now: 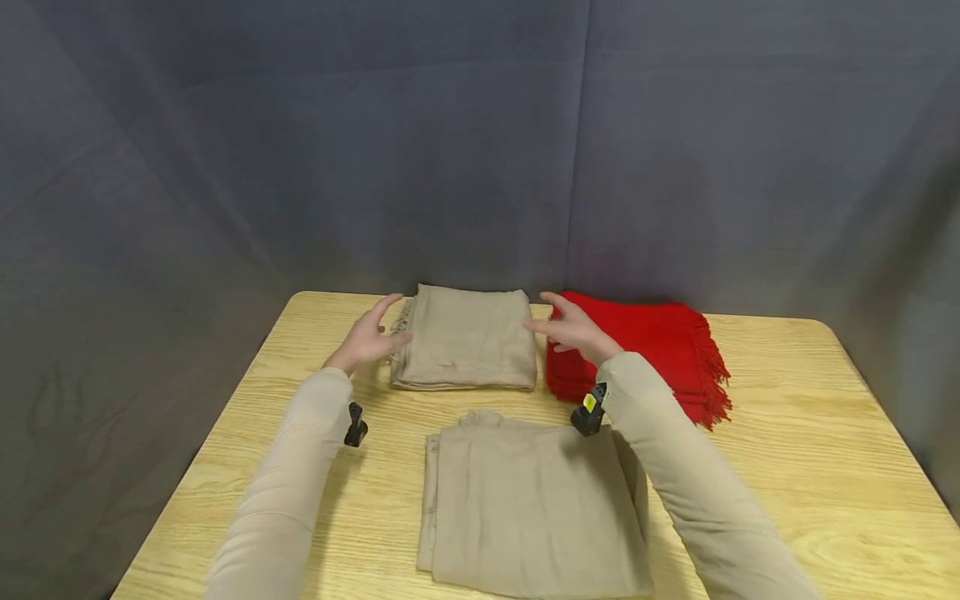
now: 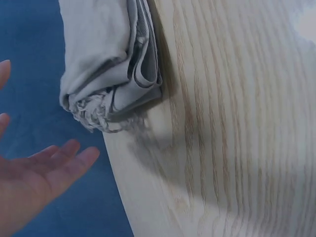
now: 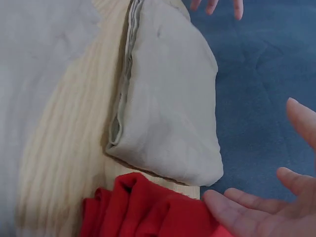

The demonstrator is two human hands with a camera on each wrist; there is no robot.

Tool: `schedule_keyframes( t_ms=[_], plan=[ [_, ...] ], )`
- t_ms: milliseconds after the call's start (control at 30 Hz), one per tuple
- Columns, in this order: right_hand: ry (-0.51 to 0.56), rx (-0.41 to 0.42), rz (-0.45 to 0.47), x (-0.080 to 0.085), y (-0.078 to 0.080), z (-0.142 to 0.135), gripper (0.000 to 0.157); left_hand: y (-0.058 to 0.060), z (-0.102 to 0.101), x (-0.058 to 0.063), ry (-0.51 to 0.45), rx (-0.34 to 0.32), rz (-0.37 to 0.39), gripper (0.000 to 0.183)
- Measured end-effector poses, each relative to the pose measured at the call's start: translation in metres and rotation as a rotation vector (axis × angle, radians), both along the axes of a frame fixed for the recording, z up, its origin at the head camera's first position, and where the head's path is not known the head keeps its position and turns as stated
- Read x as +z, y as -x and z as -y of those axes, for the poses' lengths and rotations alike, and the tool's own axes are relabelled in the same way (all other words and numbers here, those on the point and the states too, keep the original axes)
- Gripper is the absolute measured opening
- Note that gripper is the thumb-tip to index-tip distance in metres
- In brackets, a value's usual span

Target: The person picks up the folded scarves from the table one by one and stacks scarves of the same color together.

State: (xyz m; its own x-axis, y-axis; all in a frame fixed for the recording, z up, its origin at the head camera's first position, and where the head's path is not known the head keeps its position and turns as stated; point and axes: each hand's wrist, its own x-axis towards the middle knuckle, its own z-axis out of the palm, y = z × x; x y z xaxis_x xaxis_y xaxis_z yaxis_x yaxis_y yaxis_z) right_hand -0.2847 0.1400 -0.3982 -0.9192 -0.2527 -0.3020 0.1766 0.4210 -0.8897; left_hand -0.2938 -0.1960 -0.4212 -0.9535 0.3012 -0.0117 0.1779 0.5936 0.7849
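Note:
A folded beige scarf (image 1: 472,337) with a fringed left edge lies near the back of the table. My left hand (image 1: 367,335) is beside that fringe, fingers spread and holding nothing; the left wrist view shows a gap between the fingers and the fringe (image 2: 96,113). On the scarf's other side, my right hand (image 1: 573,327) is spread above the left part of a folded red scarf (image 1: 637,333). Nothing is in its grip; whether its fingertips touch the red cloth I cannot tell. Nearer to me lies a larger folded beige cloth (image 1: 532,508), partly under my right forearm.
All the cloths lie on a light wood table (image 1: 832,467) with rounded back corners. A dark grey-blue curtain (image 1: 450,167) hangs behind it and along the sides. A small black device (image 1: 588,410) is strapped at my right wrist, another (image 1: 356,425) at my left.

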Motion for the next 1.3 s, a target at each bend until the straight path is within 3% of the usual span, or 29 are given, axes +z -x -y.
schedule_keyframes(
  t_ms=[267, 600, 867, 1133, 1300],
  plan=[
    [0.065, -0.015, 0.07, -0.005, 0.005, 0.012, 0.076, 0.007, 0.002, -0.01, 0.003, 0.026, 0.046, 0.069],
    [-0.019, 0.003, 0.136, -0.019, 0.014, 0.027, 0.077, 0.016, -0.006, -0.019, 0.033, 0.033, 0.122, 0.069],
    [-0.011, -0.01, 0.156, -0.03, 0.014, 0.037, 0.081, 0.02, -0.015, -0.033, -0.059, 0.071, 0.246, 0.072],
    [0.021, -0.047, 0.176, -0.035, 0.014, 0.046, 0.076, 0.016, -0.011, -0.035, -0.053, 0.098, 0.272, 0.072],
    [0.01, -0.03, 0.174, -0.036, 0.015, 0.046, 0.07, 0.018, -0.012, -0.034, -0.052, 0.057, 0.242, 0.07]
  ],
)
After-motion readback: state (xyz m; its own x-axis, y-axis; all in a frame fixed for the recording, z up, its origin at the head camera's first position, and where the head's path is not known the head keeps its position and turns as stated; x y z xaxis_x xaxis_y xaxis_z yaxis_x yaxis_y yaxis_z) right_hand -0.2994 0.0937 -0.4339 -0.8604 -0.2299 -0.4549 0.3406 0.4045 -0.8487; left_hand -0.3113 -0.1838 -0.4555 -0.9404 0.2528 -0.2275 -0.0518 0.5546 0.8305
